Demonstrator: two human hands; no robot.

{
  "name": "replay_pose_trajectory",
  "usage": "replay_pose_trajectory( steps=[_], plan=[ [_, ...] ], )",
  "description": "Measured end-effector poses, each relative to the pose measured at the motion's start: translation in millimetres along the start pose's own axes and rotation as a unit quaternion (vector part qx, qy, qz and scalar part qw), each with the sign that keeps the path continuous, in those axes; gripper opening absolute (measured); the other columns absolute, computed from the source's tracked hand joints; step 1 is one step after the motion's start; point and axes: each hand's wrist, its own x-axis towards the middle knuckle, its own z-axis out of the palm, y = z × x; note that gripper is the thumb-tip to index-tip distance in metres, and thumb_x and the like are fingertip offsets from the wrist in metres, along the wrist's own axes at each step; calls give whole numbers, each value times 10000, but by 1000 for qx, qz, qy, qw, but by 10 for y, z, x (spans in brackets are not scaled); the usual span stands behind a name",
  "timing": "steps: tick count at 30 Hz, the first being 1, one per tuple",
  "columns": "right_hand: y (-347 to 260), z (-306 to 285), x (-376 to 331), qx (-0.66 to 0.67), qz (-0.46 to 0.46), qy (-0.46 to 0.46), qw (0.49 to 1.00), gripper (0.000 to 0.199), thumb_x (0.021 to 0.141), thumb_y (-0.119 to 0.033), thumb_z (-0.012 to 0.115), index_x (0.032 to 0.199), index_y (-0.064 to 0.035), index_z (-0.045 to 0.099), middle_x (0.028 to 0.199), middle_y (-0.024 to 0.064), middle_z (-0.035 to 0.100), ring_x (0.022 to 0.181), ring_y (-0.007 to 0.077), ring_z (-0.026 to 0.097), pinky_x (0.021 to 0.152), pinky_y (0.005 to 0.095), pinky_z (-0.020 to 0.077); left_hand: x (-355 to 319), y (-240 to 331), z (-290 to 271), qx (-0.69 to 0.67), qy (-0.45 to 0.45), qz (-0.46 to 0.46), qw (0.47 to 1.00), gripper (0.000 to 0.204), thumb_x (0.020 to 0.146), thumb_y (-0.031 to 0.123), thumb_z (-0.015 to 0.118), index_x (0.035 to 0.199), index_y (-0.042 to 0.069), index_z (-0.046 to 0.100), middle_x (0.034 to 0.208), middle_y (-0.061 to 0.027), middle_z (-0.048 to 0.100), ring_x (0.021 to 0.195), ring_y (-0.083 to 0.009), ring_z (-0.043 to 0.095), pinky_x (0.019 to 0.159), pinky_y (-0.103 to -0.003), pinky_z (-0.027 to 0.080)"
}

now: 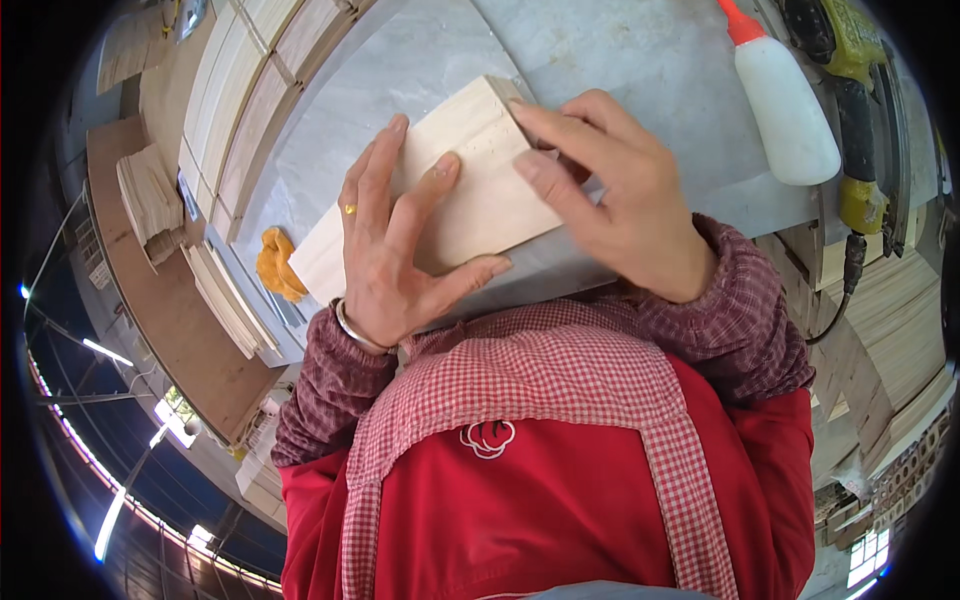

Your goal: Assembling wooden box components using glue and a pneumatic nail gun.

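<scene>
A pale wooden board [470, 165], thick at its right end, lies slantwise in front of me on the grey work surface. My left hand [390, 235] rests on its top face with fingers spread, the thumb reaching along the near edge. A yellow ring and a metal bangle show on this hand. At the board's right end my right hand [625, 185] is curled, thumb and index fingertip against the edge and corner. The other right fingers are partly hidden behind the index finger and thumb. Left of the board sits a crumpled orange-brown cloth-like thing [280, 265].
A white squeeze bottle [785, 110] with a red nozzle lies at the upper right. Beside it is a yellow-green and black power tool [855, 120] with a cable. Strapped wooden boards [240, 110] are stacked at the upper left; more wood [890, 310] lies at right.
</scene>
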Motion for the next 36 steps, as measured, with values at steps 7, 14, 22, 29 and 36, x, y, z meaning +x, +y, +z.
replay_pose_trajectory(
  steps=[7, 14, 22, 29, 36],
  plan=[
    [24, -61, -192, 144, 65, -23, 987, 260, 902, -45, 537, 1145, 2, 617, 936, 49, 548, 738, 107, 475, 645, 197, 388, -11, -27, 43, -13, 21, 25, 999, 741, 584, 379, 816, 1233, 129, 558, 1392, -206, 370, 1207, -374, 411, 991, -484, 342],
    [-30, 0, -363, 175, 85, -35, 980, 272, 904, -47, 534, 1160, 6, 609, 982, 61, 547, 801, 115, 484, 691, 199, 388, -113, -41, 46, -7, 36, 44, 998, 747, 561, 368, 827, 1219, 131, 564, 1367, -192, 410, 1196, -358, 428, 986, -471, 349],
    [-75, 82, -511, 149, 48, 6, 988, 289, 899, -41, 532, 1176, 11, 596, 1050, 79, 553, 859, 147, 503, 765, 220, 403, -114, -42, 70, 0, 47, 47, 998, 755, 518, 351, 844, 1191, 131, 582, 1349, -183, 432, 1173, -348, 442, 965, -462, 364],
    [-57, 78, -549, 154, 38, 11, 987, 291, 894, -32, 530, 1175, 13, 595, 1074, 85, 561, 870, 161, 512, 807, 233, 406, -106, -57, 86, 4, 50, 48, 998, 763, 496, 365, 851, 1173, 130, 590, 1330, -176, 451, 1144, -340, 457, 956, -465, 370],
    [-4, -265, -564, 92, 8, 38, 995, 263, 858, -33, 569, 1115, -9, 620, 1014, 70, 606, 838, 157, 552, 742, 240, 440, -102, -89, 84, 20, 49, 51, 997, 756, 514, 350, 857, 1183, 132, 580, 1329, -167, 459, 1154, -339, 453, 966, -444, 386]
  ],
)
